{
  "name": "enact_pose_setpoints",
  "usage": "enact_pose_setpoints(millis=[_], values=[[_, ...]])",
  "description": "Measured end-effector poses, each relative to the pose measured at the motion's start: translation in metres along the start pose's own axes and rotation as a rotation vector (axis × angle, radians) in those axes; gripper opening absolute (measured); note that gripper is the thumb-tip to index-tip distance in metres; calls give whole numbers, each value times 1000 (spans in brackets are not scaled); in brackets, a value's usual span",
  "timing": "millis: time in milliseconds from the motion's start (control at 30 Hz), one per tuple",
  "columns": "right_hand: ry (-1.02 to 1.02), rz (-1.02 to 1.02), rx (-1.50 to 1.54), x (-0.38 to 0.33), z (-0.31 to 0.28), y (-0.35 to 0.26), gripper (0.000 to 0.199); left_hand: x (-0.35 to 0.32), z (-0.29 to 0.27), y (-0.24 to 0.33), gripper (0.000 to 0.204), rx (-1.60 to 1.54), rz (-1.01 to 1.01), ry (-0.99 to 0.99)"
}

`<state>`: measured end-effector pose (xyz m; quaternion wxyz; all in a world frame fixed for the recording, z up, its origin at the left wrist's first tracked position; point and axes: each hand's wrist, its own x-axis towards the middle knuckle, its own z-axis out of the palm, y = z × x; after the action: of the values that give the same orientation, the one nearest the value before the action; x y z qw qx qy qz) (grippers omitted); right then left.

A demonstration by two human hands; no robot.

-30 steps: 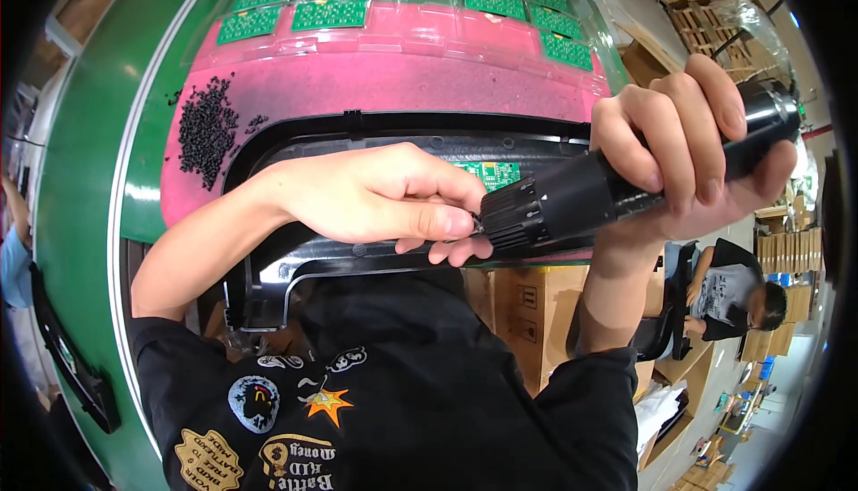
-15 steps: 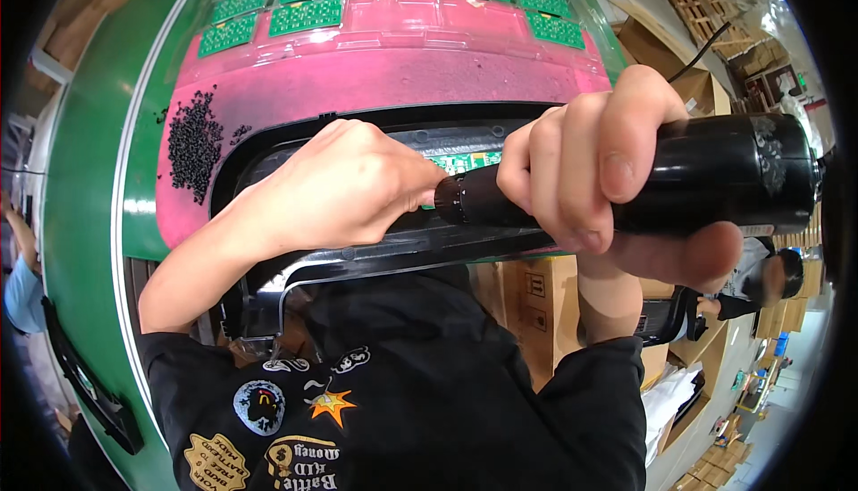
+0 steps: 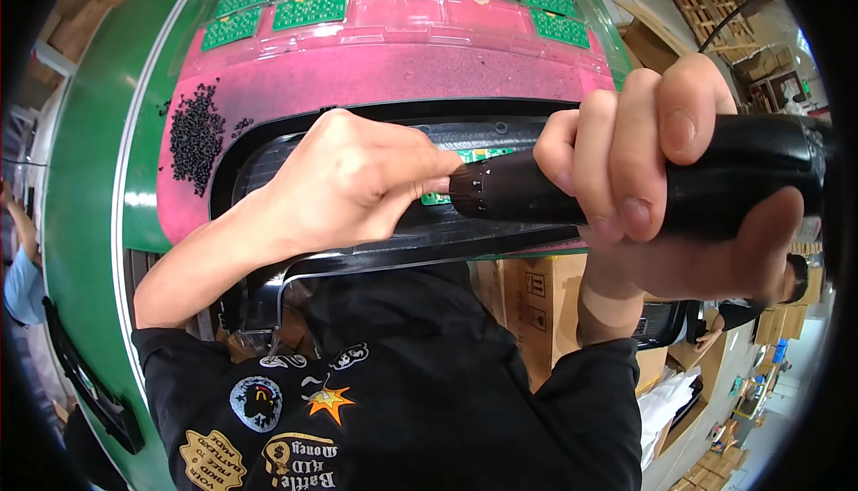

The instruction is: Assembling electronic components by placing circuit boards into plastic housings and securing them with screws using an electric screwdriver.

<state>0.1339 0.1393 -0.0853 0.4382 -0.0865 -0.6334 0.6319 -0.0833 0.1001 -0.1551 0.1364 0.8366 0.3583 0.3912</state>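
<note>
A black electric screwdriver [image 3: 514,192] lies almost level across the view, and my right hand [image 3: 639,156] is wrapped round its body. At its ringed nose, the thumb and fingers of my left hand [image 3: 357,178] are pinched together; what they hold, if anything, is hidden. Beneath both hands is a long black plastic housing [image 3: 402,109], its hollow side facing up. Inside it sits a green circuit board [image 3: 436,198], partly covered by my left fingers and the screwdriver. The screwdriver's tip is out of sight.
A pink mat [image 3: 357,71] covers the green bench [image 3: 85,178]. To the left lies a heap of small black screws [image 3: 197,138]. Clear trays with green circuit boards [image 3: 308,10] stand at the far side. A cardboard box [image 3: 545,312] is below the bench edge; another person's hand [image 3: 710,335] shows at right.
The screwdriver and my right hand have shifted right and come nearer the camera. My left fingers have moved slightly right, staying at the nose. More of the board shows.
</note>
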Motion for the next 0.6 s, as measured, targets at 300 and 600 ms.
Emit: enact_pose_setpoints(millis=[300, 600], values=[[55, -126, 75, -7, -9, 10, 51, 8, -9, -11, 5, -80, -170, 30], [-1, -345, 202, -5, -7, -7, 41, 6, -2, -14, 9, -240, -179, -30]])
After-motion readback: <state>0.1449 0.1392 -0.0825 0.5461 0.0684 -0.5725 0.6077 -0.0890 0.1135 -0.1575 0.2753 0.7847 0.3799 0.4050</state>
